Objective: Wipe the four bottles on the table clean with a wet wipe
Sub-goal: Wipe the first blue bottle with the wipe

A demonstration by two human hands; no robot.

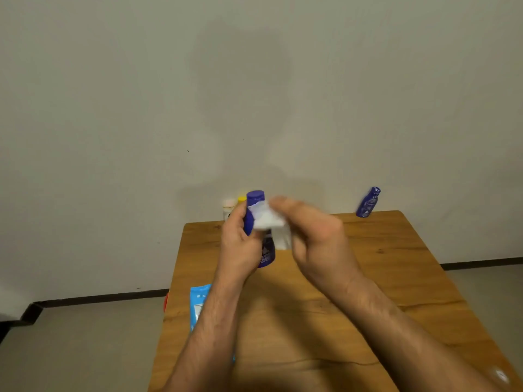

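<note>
Wiping underway — left hand (240, 246) curled round blue bottle (255, 202), right hand (314, 239) pinching wipe (267, 220) at its neck; two bottles (229, 207) behind it, third bottle (368, 202) to its right — prob. unwiped.

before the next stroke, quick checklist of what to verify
1. Left hand grips the held bottle: ok.
2. Right hand holds the wet wipe against that bottle: ok.
3. Wipe covers the lower body: not ok, it sits near the cap.
4. Corner bottle stands on the table: ok.
5. Pale-capped bottle and yellow-capped bottle clean: cannot tell, mostly hidden behind the hands.
6. Wipe pack lies at the table's left edge: ok.
</note>
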